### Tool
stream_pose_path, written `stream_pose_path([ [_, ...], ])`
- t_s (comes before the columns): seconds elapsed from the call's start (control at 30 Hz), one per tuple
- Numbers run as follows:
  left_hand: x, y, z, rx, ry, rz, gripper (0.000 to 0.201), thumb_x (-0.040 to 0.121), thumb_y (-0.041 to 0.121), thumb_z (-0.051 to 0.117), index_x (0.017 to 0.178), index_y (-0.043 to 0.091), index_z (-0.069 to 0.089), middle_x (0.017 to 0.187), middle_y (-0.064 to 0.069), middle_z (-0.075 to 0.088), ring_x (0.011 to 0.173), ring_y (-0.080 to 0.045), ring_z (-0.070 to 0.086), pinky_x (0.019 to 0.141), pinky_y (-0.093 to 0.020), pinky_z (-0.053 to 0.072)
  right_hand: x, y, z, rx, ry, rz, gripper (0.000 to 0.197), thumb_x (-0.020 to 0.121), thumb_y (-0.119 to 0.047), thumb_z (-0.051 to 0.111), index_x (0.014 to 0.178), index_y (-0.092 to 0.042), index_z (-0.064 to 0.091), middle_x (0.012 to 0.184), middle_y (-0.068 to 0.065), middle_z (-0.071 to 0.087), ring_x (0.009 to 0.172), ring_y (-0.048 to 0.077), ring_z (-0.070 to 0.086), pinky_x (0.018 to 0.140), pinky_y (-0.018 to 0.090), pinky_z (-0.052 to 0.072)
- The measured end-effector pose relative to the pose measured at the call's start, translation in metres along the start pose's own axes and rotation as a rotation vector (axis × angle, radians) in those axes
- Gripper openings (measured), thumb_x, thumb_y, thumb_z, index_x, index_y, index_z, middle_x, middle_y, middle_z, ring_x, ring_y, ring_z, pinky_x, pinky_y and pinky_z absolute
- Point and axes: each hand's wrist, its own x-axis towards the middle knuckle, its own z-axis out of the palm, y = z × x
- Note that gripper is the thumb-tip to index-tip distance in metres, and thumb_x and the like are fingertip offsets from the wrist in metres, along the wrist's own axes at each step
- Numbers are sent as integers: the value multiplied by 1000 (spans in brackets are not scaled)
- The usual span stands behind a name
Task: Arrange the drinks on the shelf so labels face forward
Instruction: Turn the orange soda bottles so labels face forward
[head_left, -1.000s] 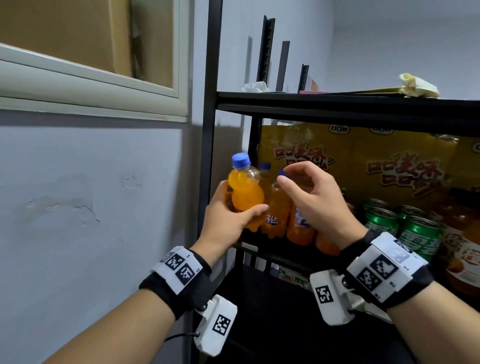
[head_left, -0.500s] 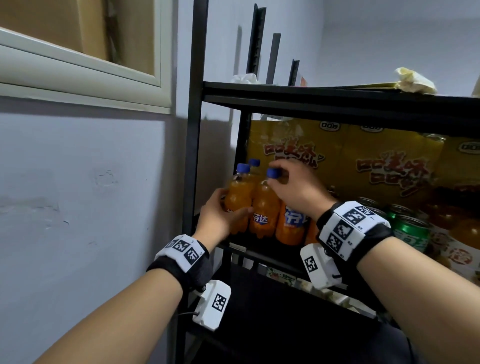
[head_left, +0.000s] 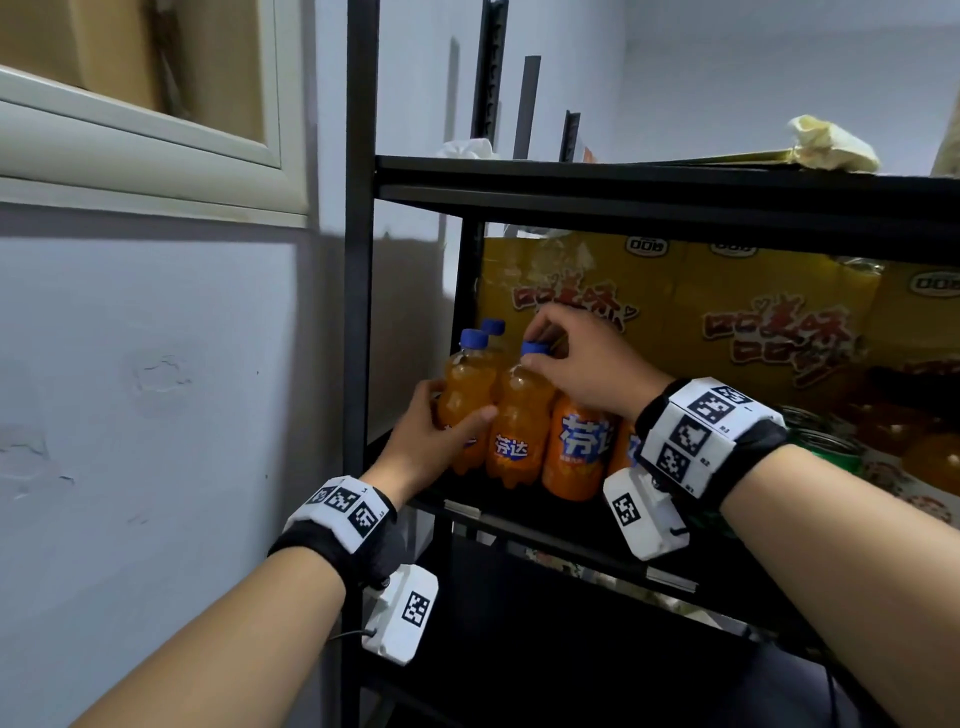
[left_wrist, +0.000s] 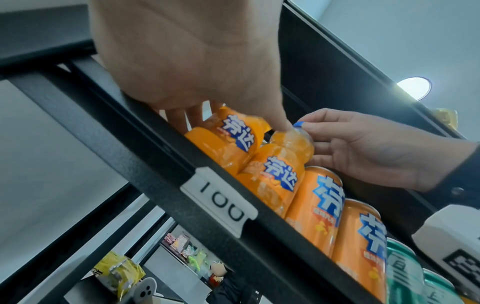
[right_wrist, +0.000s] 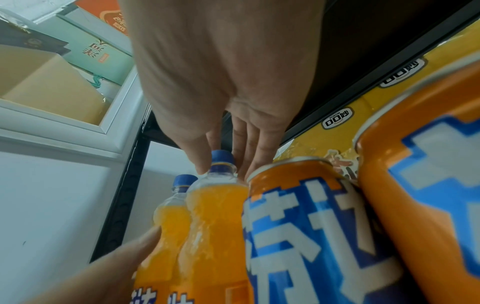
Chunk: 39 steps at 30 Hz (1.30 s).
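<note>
While left hand (head_left: 431, 441) grips one orange bottle (head_left: 464, 402), right hand (head_left: 587, 364) pinches another's cap (head_left: 536, 348), "100" tag (left_wrist: 219, 203)

The left hand (left_wrist: 182, 57) fills the top of the view, its fingers curled round the leftmost orange bottle (left_wrist: 223, 142) at the shelf's left end. Just right of it stands a second orange bottle (left_wrist: 275, 174), label facing out, touching the first. The right hand (left_wrist: 363, 148) pinches this bottle's blue cap (left_wrist: 298, 124). Further right, two orange cans (left_wrist: 319, 207) and green cans (left_wrist: 405, 275) line the black shelf edge (left_wrist: 155, 144), which carries a white tag (left_wrist: 221, 205) reading 100.
</note>
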Motion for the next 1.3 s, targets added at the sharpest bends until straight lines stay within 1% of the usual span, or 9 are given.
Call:
stream_pose_path([
  [0.2,4,-7,2,-51,58,5,29,95,43,68,121,39,55,119,5,69,94,-3,72,70,-20,58,12,-4,-8,60,-73,65,21,91,-43,75,100,-30,61,100,-10,62,93,10,62,70,24,46],
  [0.33,4,-7,2,-58,53,3,36,83,53,75,112,46,55,112,10,70,91,3,72,66,-15,57,34,-1,-21,196,68,211,13,98,-37,67,104,-25,66,104,-8,64,105,17,61,76,28,42],
  [0.47,5,-5,3,-54,28,-6,56,73,63,73,121,43,52,117,11,68,93,5,71,66,-14,57,48,4,-16,40,-149,341,42,102,-23,61,143,-13,55,144,12,56,126,28,54,92,32,39],
  [0.6,7,-6,3,-30,1,-33,80,76,66,70,143,31,46,126,8,67,103,-5,71,84,-27,60,52,10,-7,92,-251,412,35,104,-6,50,137,3,57,135,26,61,128,44,56,109,56,45],
  [0.7,5,-8,4,-17,-8,-54,87,77,73,70,149,32,41,132,7,65,115,-14,67,102,-45,55,53,15,-5,86,-233,417,33,100,-5,55,133,-2,60,110,12,69,108,33,65,100,50,52],
  [0.9,3,-9,9,-5,14,-40,91,70,80,62,148,38,40,130,13,65,116,-11,67,105,-47,53,53,19,6,-56,-188,406,39,100,-7,57,139,-11,56,127,13,63,100,25,59,79,33,48],
  [1.1,4,-5,8,9,6,-46,88,77,77,64,150,35,37,134,7,62,116,-13,66,102,-44,54,50,19,3,22,-68,367,40,101,-17,63,139,-14,53,129,9,57,104,21,51,88,34,45],
  [1.2,6,2,4,27,19,-59,88,82,75,59,154,31,32,138,2,61,107,-7,67,87,-31,57,50,12,-12,102,98,309,41,99,-27,68,135,-15,53,118,3,56,104,20,53,87,34,44],
  [1.3,9,15,2,108,97,-92,87,87,75,55,157,31,28,141,-4,60,112,-18,67,92,-39,57,44,2,-33,228,232,273,38,99,-28,67,133,-17,54,116,3,60,100,21,59,84,35,49],
])
